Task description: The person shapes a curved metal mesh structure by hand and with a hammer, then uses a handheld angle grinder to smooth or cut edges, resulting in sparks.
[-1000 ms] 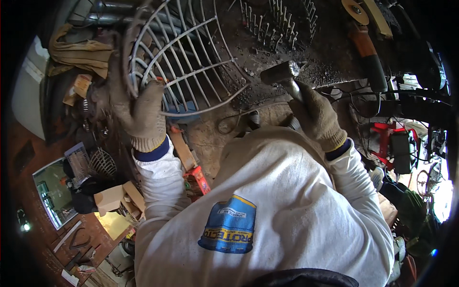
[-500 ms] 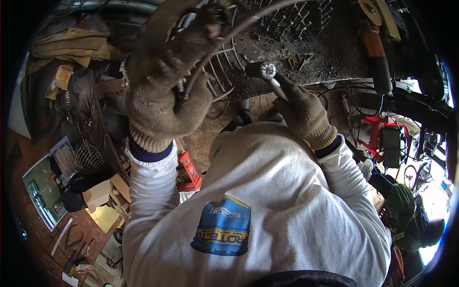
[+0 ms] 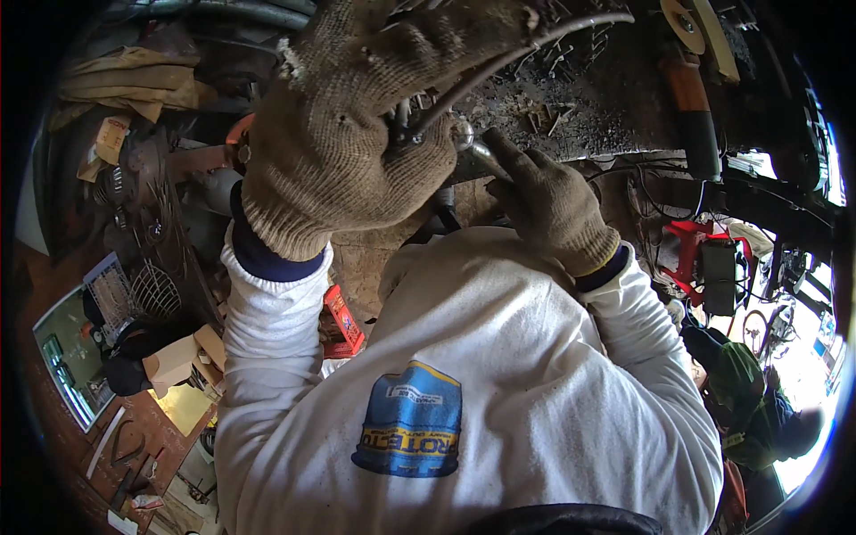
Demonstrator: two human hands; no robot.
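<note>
My left hand, in a brown knitted glove, is closed around a curved dark metal rod. The rod sticks out past the fingers and bends up to the right; what else the palm holds is hidden. Close by on the right, my gloved right hand grips a hammer by its metal handle. Its shiny rounded head lies right beside the left hand's fingers, partly covered by them. Whether the two touch cannot be made out.
Beyond the hands lies a dark workbench strewn with metal bits. An angle grinder rests at its right. On the left are a folded tan cloth, a wire basket and an open cardboard box. A red stand is at right.
My left hand has moved right and nearer the hammer, with the curved rod in it. The hammer head has shifted left and turned. A curved-bar grid seen before is now covered.
</note>
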